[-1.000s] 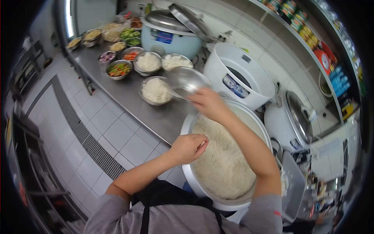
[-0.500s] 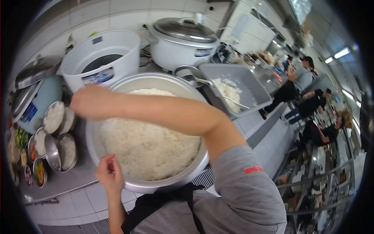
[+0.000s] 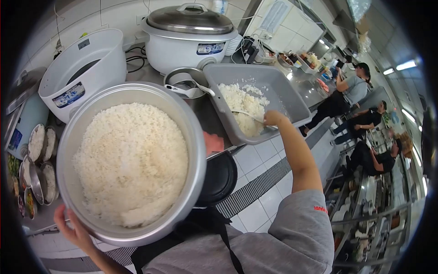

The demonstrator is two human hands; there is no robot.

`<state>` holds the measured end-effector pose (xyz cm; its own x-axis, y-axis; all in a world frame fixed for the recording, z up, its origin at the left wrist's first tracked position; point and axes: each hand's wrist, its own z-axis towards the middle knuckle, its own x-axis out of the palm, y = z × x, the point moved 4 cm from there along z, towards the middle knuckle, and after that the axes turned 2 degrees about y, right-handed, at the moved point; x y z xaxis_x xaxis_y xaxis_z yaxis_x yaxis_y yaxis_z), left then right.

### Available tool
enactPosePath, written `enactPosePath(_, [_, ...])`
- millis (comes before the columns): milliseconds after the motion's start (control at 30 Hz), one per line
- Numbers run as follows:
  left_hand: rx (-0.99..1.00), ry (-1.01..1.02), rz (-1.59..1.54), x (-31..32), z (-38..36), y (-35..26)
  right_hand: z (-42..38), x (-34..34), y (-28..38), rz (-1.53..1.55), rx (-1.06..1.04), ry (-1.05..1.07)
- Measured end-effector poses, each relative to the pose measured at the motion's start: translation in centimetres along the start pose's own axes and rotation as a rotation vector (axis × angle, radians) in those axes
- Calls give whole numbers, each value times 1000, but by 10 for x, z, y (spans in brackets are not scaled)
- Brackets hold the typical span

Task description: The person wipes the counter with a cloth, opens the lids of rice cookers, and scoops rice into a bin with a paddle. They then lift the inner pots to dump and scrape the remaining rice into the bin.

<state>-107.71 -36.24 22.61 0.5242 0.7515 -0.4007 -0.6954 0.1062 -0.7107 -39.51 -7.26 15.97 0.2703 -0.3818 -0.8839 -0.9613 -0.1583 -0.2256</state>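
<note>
My right hand (image 3: 273,118) is closed around the handle of a pale serving spoon (image 3: 247,116), whose head end lies among the white rice (image 3: 239,98) in a grey plastic tub (image 3: 289,91). Directly before me, a large round metal pot (image 3: 199,150) is filled with cooked rice (image 3: 132,160), its surface slightly mounded. At the pot's lower left, my left hand (image 3: 75,230) grips its outer side near the rim, partly hidden by the wall.
Behind the pot stand an open white rice cooker body (image 3: 98,57) and a lidded rice cooker (image 3: 187,50). A steel pot with utensils (image 3: 187,75) is beside the tub. Rice bowls (image 3: 36,141) stand left. A black round object (image 3: 216,178) is below the counter. Several people (image 3: 353,93) stand right.
My right hand has swung from the left, across the pot, to the spoon in the tub and gripped it. My left hand has come onto the pot's side. The view has shifted.
</note>
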Motion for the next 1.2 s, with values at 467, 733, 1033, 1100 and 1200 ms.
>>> enactPosePath(467, [343,441,-104,255,-106,-257,12,-78,-119,134,13,-301])
enactPosePath(733, [658,650,-120,392,-125,-292,49,-38,-48,192,-120,-354])
enactPosePath(1033, [657,526,-313,386,-127,-275,33,-82,-43,-3,-291,-379])
enactPosePath(1100, [850,405,-80,350,-123,-284,79,-60,-63,82,-361,-413])
enactPosePath(1200, [763,163,219,250,-111,-291,98,-79,-49,122,-462,-552])
